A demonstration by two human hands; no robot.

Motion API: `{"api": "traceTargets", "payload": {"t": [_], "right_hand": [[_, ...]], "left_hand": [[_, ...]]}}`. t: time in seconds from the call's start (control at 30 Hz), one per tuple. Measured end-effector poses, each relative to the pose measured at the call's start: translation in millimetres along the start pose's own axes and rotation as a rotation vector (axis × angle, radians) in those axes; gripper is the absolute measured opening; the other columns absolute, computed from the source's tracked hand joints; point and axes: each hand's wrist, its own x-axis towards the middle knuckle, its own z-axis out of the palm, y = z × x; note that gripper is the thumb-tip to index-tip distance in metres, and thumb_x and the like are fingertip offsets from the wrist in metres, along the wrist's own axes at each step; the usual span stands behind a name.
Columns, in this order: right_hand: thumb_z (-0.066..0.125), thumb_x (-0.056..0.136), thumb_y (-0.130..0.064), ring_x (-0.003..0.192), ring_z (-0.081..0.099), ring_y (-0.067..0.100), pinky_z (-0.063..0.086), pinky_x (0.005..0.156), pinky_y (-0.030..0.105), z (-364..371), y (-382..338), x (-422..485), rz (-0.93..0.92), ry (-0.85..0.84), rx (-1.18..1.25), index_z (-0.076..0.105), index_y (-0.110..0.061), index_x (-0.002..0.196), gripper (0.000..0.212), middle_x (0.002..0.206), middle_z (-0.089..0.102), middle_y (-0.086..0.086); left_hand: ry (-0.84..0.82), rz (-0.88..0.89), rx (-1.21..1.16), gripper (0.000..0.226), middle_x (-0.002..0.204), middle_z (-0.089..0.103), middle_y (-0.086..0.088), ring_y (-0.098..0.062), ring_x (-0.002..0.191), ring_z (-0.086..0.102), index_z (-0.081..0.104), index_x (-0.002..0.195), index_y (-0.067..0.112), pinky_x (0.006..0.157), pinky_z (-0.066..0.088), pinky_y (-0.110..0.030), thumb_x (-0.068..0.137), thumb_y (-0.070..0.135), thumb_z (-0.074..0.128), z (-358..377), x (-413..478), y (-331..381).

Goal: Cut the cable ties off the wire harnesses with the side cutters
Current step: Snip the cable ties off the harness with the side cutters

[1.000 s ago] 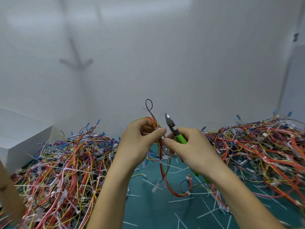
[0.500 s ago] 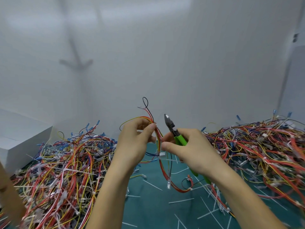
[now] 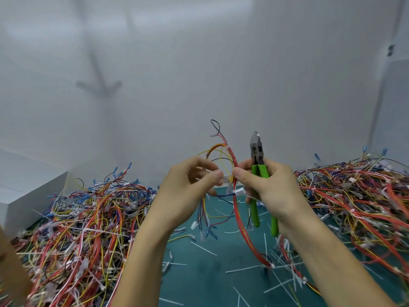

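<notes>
Lower left: heaped wire pile [image 3: 84,222] on green mat [image 3: 199,282]. Centre: left hand [image 3: 188,191], thumb and fingers pinching loose harness [image 3: 238,209] strands. Just right of centre: right hand [image 3: 272,189], thumb pinching red bundle, fingers wrapped round upright green-handled side cutters [image 3: 257,165], tips shut. Right edge: second wire heap [image 3: 354,196].

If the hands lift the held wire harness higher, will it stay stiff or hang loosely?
Probably loosely: the wire harness already droops in a curve below the hands. It looks light, pinched by fingertips only. Its loose ends may snag the wire piles.
</notes>
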Motion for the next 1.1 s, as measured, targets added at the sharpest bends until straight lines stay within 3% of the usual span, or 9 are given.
{"api": "traceTargets", "payload": {"t": [0.1, 0.17, 0.27, 0.4, 0.5, 0.6, 0.73, 0.97, 1.1], "right_hand": [[0.074, 0.085, -0.012, 0.05, 0.051, 0.013, 0.05, 0.05, 0.029, -4, -2, 1, 0.017, 0.008, 0.061, 0.067, -0.014, 0.083, 0.008, 0.062, 0.067, -0.003], [0.074, 0.085, -0.012, 0.05, 0.052, 0.013, 0.051, 0.05, 0.027, -5, -2, 1, 0.012, 0.007, 0.075, 0.067, -0.016, 0.082, 0.009, 0.069, 0.07, 0.002], [0.073, 0.086, -0.012, 0.049, 0.051, 0.012, 0.05, 0.05, 0.026, -7, -2, 2, 0.001, 0.011, 0.087, 0.067, -0.016, 0.081, 0.009, 0.072, 0.071, 0.005], [0.071, 0.088, -0.012, 0.051, 0.052, 0.014, 0.05, 0.052, 0.029, -10, -3, 4, -0.014, 0.026, 0.076, 0.066, -0.014, 0.083, 0.007, 0.083, 0.075, 0.015], [0.07, 0.088, -0.013, 0.054, 0.054, 0.014, 0.052, 0.05, 0.026, -13, -4, 5, -0.012, 0.036, 0.076, 0.067, -0.014, 0.085, 0.005, 0.087, 0.073, 0.019], [0.07, 0.088, -0.014, 0.054, 0.055, 0.013, 0.053, 0.05, 0.025, -13, -3, 4, -0.013, 0.025, 0.076, 0.067, -0.015, 0.085, 0.005, 0.083, 0.075, 0.014], [0.072, 0.087, -0.016, 0.063, 0.062, 0.018, 0.053, 0.058, 0.029, -8, 1, 4, -0.036, 0.012, 0.042, 0.066, -0.019, 0.083, 0.008, 0.086, 0.075, 0.014], [0.072, 0.088, -0.013, 0.063, 0.07, 0.014, 0.059, 0.057, 0.026, -2, 5, 2, -0.065, -0.018, 0.03, 0.067, -0.02, 0.079, 0.012, 0.071, 0.074, 0.005], [0.07, 0.09, -0.018, 0.058, 0.065, 0.014, 0.057, 0.054, 0.025, -1, 5, 2, -0.049, -0.015, 0.023, 0.067, -0.018, 0.079, 0.011, 0.066, 0.071, 0.0]], "left_hand": [[-0.212, -0.015, 0.151, 0.011, 0.088, 0.075, 0.011, -0.004, 0.07, 0.068, 0.07, 0.097, 0.025, 0.061, 0.047, -0.011, 0.092, 0.032, 0.064, 5, -2, -3], [-0.249, 0.002, 0.207, 0.013, 0.085, 0.072, 0.018, -0.001, 0.068, 0.064, 0.069, 0.095, 0.029, 0.059, 0.043, -0.007, 0.097, 0.033, 0.057, 9, -3, -4], [-0.239, 0.014, 0.281, 0.027, 0.086, 0.071, 0.013, -0.006, 0.072, 0.067, 0.068, 0.087, 0.029, 0.062, 0.045, -0.016, 0.101, 0.036, 0.046, 13, -2, -3], [-0.191, -0.033, 0.307, 0.031, 0.086, 0.072, 0.006, -0.005, 0.076, 0.067, 0.069, 0.085, 0.023, 0.08, 0.055, -0.036, 0.101, 0.035, 0.045, 9, -1, -6], [-0.147, -0.016, 0.348, 0.017, 0.079, 0.071, 0.012, -0.002, 0.072, 0.063, 0.071, 0.084, 0.025, 0.077, 0.053, -0.03, 0.095, 0.027, 0.058, 3, -1, -9], [-0.19, -0.009, 0.387, 0.012, 0.091, 0.073, 0.014, -0.001, 0.09, 0.066, 0.073, 0.09, 0.027, 0.084, 0.051, -0.023, 0.09, 0.018, 0.065, 4, -1, -8], [-0.165, 0.015, 0.339, 0.011, 0.102, 0.071, 0.022, 0.005, 0.098, 0.064, 0.074, 0.095, 0.031, 0.092, 0.046, -0.02, 0.091, 0.029, 0.065, 13, -1, -4], [-0.26, -0.024, 0.054, 0.015, 0.09, 0.075, -0.009, -0.011, 0.083, 0.069, 0.072, 0.095, 0.008, 0.082, 0.054, -0.027, 0.091, 0.022, 0.068, 22, -2, -1], [-0.256, -0.078, -0.014, 0.012, 0.077, 0.075, 0.004, -0.003, 0.073, 0.067, 0.07, 0.091, 0.005, 0.067, 0.05, -0.013, 0.094, 0.014, 0.063, 22, -2, -1]]}}
